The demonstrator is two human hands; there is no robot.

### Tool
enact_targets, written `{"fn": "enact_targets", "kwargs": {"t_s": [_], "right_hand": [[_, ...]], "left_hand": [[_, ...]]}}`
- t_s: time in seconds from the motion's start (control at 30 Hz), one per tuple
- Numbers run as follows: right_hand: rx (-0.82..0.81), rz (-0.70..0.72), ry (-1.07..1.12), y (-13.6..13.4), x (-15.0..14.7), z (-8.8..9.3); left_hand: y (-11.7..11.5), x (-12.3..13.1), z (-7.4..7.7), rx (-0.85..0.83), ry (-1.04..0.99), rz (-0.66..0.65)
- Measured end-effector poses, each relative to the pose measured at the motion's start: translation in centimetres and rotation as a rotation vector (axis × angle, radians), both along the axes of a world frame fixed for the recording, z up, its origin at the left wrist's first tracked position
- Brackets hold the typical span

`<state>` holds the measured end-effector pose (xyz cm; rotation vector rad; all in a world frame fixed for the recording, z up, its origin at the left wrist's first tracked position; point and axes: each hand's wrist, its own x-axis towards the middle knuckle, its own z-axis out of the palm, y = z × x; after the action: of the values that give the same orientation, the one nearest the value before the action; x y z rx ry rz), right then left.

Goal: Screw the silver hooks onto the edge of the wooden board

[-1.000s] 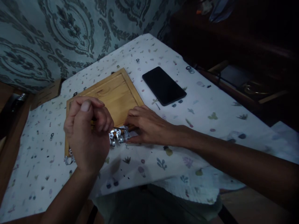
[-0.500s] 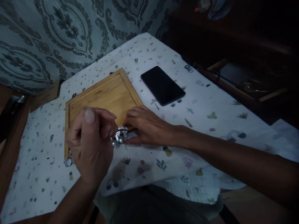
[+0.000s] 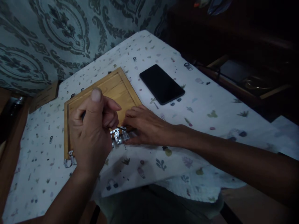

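Observation:
A framed wooden board lies flat on the table, with metal hooks along its near edge. One double metal hook with a screw head showing sits at the near right corner. My right hand pinches this corner, fingers on the wood and thumb low by the hook. Above the board's near side, my left hand is closed in a fist, thumb uppermost. It grips what looks like a screwdriver; a slim dark shaft shows by the hook, and the handle is mostly hidden. Another metal hook is at the near left corner.
A black phone lies right of the board on the printed white tablecloth. A piece of cardboard is at the table's left edge. Behind hangs a patterned curtain. An open drawer stands in the dark at right.
My left fist has moved slightly up and right, uncovering more of the left hook and showing the slim shaft. My right hand stays at the board's corner.

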<state>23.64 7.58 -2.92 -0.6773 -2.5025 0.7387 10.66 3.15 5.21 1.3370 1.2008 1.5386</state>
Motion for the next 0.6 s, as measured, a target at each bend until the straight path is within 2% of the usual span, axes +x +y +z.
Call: {"fn": "enact_targets", "kwargs": {"t_s": [0.27,0.6], "right_hand": [[-0.001,-0.008,-0.008,0.0,-0.13,-0.03],[0.006,-0.003,0.006,-0.02,0.01,-0.16]], "left_hand": [[0.12,-0.02,-0.05,-0.005,-0.003,-0.046],[0.12,-0.3,-0.17,0.005,-0.125,0.024]]}}
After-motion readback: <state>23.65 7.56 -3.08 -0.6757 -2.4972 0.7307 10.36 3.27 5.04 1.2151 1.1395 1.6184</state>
